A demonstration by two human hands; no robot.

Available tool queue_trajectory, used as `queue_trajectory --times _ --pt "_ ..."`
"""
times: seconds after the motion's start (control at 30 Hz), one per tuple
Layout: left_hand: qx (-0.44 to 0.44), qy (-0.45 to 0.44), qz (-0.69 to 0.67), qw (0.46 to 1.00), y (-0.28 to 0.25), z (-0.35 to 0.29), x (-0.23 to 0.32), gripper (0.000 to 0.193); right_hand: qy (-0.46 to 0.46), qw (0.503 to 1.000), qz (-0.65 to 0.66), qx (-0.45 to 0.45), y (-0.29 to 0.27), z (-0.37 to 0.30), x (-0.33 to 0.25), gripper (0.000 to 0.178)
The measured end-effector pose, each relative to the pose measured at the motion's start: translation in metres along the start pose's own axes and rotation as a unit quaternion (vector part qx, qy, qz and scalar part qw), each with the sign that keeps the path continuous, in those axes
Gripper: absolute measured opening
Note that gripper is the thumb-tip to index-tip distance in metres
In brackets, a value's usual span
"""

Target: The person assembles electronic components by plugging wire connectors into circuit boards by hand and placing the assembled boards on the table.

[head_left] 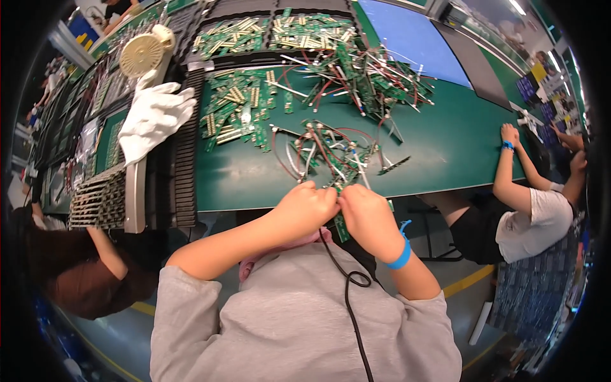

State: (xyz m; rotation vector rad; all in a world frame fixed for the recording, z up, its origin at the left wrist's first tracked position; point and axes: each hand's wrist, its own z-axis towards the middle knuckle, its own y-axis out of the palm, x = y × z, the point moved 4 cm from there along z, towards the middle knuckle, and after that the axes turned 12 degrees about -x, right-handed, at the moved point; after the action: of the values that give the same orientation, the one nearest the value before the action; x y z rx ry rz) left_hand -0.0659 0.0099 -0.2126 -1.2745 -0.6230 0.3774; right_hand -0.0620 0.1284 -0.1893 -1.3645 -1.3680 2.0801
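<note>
A green worktop (458,149) carries a tangled pile of wired boards (356,83); a co-worker (534,216) is at its right end, above a grey floor (445,318) with yellow lines. At the near edge, a green circuit board (342,230) sticks out below and between both hands. The right grip (364,210) is clamped on it; the left grip (312,202) is closed beside it, what it pinches hidden. The board's long axis runs toward the body, its free end slightly rightward.

Left hand (312,202) and right hand (369,215) pinch close together (both curled).
</note>
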Motion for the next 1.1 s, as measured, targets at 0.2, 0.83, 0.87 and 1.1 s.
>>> queue_trajectory --times 0.2,0.83,0.87,1.1 --pt "0.047 -0.116 -0.332 0.935 -0.007 0.001 -0.022 0.026 0.002 0.998 0.033 0.05 -0.006 0.001 -0.001 0.007" --pt "-0.023 -0.128 -0.419 0.899 -0.027 0.004 -0.012 0.029 0.115 0.854 0.49 0.132 -0.003 -0.003 0.074 0.021" --pt "-0.031 -0.132 -0.427 0.894 -0.027 0.001 -0.012 0.029 0.131 0.836 0.516 0.13 0.001 -0.004 0.068 0.022" --pt "0.03 -0.155 -0.455 0.876 -0.032 -0.016 -0.017 0.018 0.137 0.79 0.597 -0.028 0.011 -0.005 0.054 0.009"
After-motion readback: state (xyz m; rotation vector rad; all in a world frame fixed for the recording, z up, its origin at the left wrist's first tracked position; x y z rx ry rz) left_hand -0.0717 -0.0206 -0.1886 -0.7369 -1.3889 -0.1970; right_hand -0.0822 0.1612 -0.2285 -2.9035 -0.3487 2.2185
